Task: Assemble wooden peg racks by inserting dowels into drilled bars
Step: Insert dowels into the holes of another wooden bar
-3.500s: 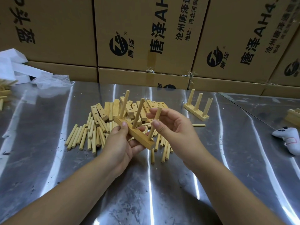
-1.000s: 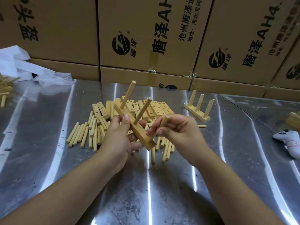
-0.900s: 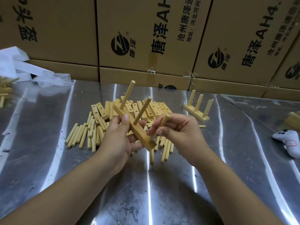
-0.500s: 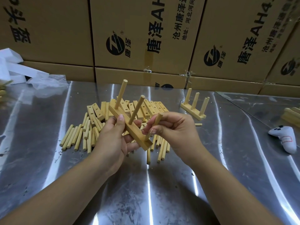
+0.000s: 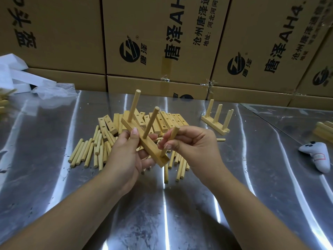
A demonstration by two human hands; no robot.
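Hands meet in the middle of the frame. Left hand (image 5: pixel 124 157) grips a wooden bar (image 5: pixel 144 141) with two pegs standing in it. Right hand (image 5: pixel 192 147) pinches a third dowel (image 5: pixel 171 139) at the bar's near end. Loose dowels (image 5: pixel 86 152) lie on the metal table (image 5: pixel 45 177) behind.

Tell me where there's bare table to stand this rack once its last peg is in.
Bare steel table lies between the finished three-peg rack and white game controller, also near the arms. Crowded: the loose dowel pile and drilled bars.
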